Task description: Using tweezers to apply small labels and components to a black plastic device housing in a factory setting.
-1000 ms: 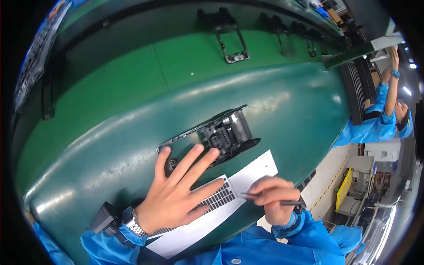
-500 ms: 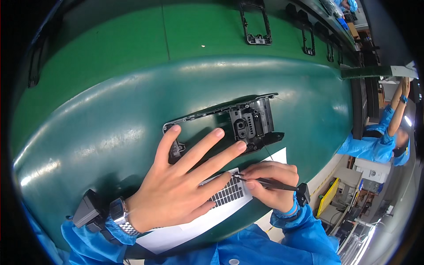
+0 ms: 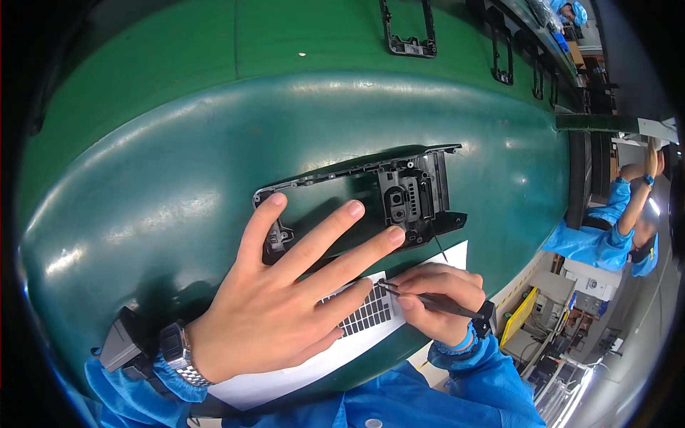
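Observation:
A black plastic frame (image 3: pixel 417 189) with a wide opening and a molded block at its right end lies on the green mat. My left hand (image 3: pixel 275 307) is spread over it, with fingertips on its near side and left corner. Under that hand, partly hidden, is a white sheet (image 3: pixel 389 324) bearing rows of small black pads (image 3: pixel 366 315). My right hand (image 3: pixel 446 296) grips dark tweezers (image 3: pixel 449 307), their tips at the sheet's upper right pads, close to my left ring finger. Whether a pad is between the tips is too small to tell.
Beyond the dark green mat (image 3: pixel 214 157) runs a lighter green surface (image 3: pixel 164 85). More black frames (image 3: pixel 412 48) stand along it toward the far right. At the right a co-worker in blue (image 3: pixel 596 232) reaches up near a yellow-edged bin (image 3: pixel 519 317).
The whole view has shifted slightly. My left hand stays spread on the frame, and the tweezers remain at the same corner of the pad sheet, with my right hand turned a little.

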`<state>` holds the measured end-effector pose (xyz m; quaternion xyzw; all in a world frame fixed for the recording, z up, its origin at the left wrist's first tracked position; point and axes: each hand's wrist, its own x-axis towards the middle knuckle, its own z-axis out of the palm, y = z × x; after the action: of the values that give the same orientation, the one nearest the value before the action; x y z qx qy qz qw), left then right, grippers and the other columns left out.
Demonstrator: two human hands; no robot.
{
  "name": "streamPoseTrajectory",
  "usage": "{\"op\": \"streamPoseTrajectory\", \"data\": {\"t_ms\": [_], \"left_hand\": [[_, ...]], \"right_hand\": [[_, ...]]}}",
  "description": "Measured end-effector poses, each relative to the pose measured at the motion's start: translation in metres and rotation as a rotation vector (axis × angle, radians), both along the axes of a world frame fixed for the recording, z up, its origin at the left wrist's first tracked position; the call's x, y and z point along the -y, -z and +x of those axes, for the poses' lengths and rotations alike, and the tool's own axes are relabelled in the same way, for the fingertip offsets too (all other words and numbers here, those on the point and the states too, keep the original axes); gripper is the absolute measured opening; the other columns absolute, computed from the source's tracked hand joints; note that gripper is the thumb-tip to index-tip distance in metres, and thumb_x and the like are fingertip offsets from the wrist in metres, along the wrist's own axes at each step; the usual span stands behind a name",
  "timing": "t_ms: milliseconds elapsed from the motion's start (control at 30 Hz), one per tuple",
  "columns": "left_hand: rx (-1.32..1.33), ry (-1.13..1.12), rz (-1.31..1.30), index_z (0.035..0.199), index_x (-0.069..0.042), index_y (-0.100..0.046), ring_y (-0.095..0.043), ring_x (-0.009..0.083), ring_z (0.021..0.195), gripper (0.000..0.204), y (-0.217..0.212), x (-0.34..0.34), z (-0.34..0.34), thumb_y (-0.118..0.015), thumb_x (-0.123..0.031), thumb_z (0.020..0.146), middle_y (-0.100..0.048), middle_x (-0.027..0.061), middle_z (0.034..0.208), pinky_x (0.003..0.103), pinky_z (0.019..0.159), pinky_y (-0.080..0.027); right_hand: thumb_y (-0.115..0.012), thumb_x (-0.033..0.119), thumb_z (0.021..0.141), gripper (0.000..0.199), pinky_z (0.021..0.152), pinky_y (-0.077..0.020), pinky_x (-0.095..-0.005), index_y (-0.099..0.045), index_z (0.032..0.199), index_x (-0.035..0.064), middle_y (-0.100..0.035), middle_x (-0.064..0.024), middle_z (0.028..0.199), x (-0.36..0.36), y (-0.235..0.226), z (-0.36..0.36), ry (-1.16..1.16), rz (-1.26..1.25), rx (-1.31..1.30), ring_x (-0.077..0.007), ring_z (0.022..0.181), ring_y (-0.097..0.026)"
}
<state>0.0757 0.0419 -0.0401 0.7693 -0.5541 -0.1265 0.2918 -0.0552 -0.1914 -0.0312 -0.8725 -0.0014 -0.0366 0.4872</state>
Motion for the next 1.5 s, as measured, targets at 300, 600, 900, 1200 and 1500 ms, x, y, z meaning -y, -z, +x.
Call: {"op": "streamPoseTrajectory", "data": {"t_ms": [300,600,900,1200,1500], "left_hand": [[0.02,-0.007,0.005,0.107,-0.021,-0.077,-0.035,0.0337,0.15,0.046,0.003,-0.001,-0.005,-0.084,-0.041,0.066,-0.047,0.0011,0.159,0.072,0.116,-0.011],[0.031,-0.01,-0.005,0.106,-0.02,-0.077,-0.034,0.0342,0.151,0.046,0.001,0.002,-0.004,-0.084,-0.04,0.065,-0.047,0.0017,0.159,0.072,0.116,-0.011],[0.023,0.019,0.009,0.108,-0.019,-0.076,-0.033,0.035,0.151,0.05,-0.002,0.001,-0.001,-0.086,-0.038,0.063,-0.045,0.0036,0.16,0.072,0.116,-0.011],[-0.01,0.063,0.001,0.113,-0.021,-0.074,-0.033,0.0357,0.151,0.052,-0.011,-0.003,0.004,-0.086,-0.037,0.066,-0.043,0.0061,0.161,0.072,0.115,-0.012],[0.049,-0.227,-0.179,0.126,-0.008,-0.062,-0.045,0.0384,0.142,0.068,-0.037,0.006,0.027,-0.088,-0.035,0.069,-0.055,0.0151,0.147,0.06,0.117,-0.021]], "right_hand": [[-0.082,0.0,0.078,0.02,0.075,-0.0622,-0.0328,-0.074,0.096,-0.0019,-0.076,-0.0171,0.094,-0.002,0.004,-0.004,0.002,0.0,0.016,-0.0265,0.085,-0.077],[-0.083,-0.002,0.076,0.02,0.072,-0.0618,-0.0318,-0.074,0.094,-0.002,-0.076,-0.0171,0.092,-0.002,0.0,-0.002,0.016,-0.008,0.013,-0.0255,0.082,-0.076],[-0.081,0.007,0.085,0.016,0.069,-0.0601,-0.0316,-0.067,0.086,-0.0015,-0.075,-0.0193,0.085,-0.003,0.007,-0.006,0.076,0.05,0.024,-0.0245,0.075,-0.076],[-0.079,0.013,0.09,0.02,0.062,-0.0587,-0.0308,-0.066,0.085,-0.0016,-0.073,-0.0213,0.081,-0.007,0.003,-0.003,0.129,0.348,0.129,-0.0215,0.065,-0.071],[-0.083,-0.002,0.08,0.017,0.08,-0.0598,-0.0344,-0.072,0.092,-0.0048,-0.076,-0.019,0.094,0.009,-0.054,0.068,0.092,0.182,0.326,-0.0265,0.09,-0.075]]}}
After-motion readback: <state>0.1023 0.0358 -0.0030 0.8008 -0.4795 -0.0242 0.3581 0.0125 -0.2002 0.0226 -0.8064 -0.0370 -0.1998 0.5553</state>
